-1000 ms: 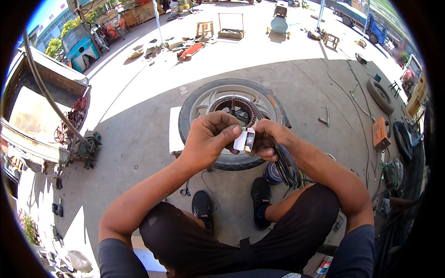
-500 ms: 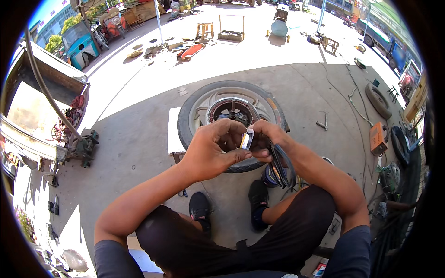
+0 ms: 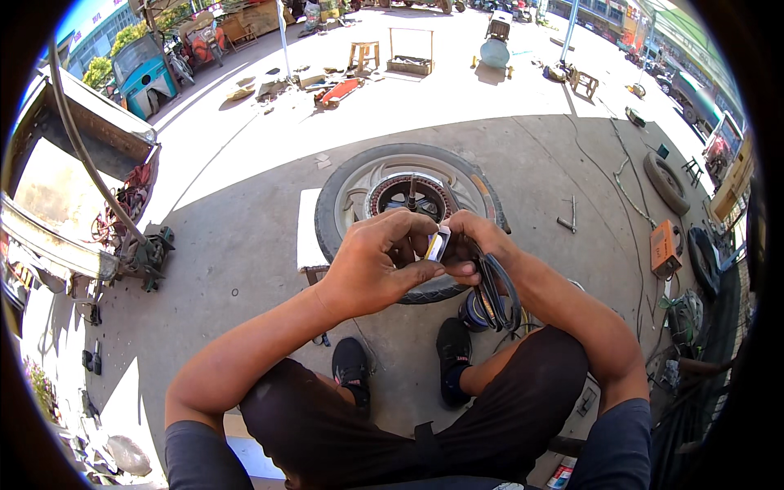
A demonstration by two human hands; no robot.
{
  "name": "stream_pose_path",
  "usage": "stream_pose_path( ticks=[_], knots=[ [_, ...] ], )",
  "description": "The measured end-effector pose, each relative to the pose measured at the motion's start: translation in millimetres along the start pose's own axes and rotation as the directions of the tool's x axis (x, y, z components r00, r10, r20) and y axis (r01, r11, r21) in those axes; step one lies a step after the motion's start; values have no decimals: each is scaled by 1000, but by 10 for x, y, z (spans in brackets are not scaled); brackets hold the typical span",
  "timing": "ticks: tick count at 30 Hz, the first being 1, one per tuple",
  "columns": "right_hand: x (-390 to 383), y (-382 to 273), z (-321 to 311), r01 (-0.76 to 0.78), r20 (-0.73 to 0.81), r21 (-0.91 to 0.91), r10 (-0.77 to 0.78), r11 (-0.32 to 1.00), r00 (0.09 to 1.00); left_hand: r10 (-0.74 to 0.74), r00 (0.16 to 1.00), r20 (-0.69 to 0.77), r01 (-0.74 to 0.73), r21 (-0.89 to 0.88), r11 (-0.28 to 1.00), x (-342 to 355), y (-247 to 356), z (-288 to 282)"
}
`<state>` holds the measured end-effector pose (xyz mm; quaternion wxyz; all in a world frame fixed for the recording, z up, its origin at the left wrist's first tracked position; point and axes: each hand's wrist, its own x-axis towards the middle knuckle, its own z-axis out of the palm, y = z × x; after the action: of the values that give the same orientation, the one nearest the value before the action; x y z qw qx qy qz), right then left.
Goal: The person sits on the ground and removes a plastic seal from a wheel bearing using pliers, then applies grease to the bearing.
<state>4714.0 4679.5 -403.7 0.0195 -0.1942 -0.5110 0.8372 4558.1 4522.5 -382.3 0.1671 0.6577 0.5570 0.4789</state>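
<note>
Between my two hands, above a wheel, is a small white box (image 3: 438, 244) with a yellowish edge. My left hand (image 3: 377, 260) pinches it between thumb and fingers. My right hand (image 3: 480, 242) meets it from the other side, fingers curled, with a looped black cable (image 3: 498, 294) hanging from its grip. Below and beyond them lies the spoked wheel with a black tyre (image 3: 333, 192). At its hub sits a ring-shaped motor core (image 3: 377, 196) with an upright axle (image 3: 412, 189). My hands hide the wheel's near part.
The wheel lies on a white-topped stand (image 3: 309, 220). A blue round container (image 3: 472, 314) stands near my right foot. Rightward are an L-shaped wrench (image 3: 569, 216), an orange machine (image 3: 666, 249), cables and a loose tyre (image 3: 666, 181). A metal cart (image 3: 61, 233) stands left.
The small box has shifted very slightly to the right in my fingers; both hands keep their grip. In the far right background, a blue truck has moved out of its earlier place.
</note>
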Motion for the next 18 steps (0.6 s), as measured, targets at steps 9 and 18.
stream_pose_path(
  ticks=[9, 18],
  knots=[
    [-63, -8, -12, 66, -3, -47, -66, 997, 998, -1, 999, -46, 2, 28, 1000, 0, 12, 23],
    [-72, -47, -11, 140, -36, -71, -143, 988, 989, -327, 945, -19, 314, -234, 920, 10, -69, 26]
  ],
)
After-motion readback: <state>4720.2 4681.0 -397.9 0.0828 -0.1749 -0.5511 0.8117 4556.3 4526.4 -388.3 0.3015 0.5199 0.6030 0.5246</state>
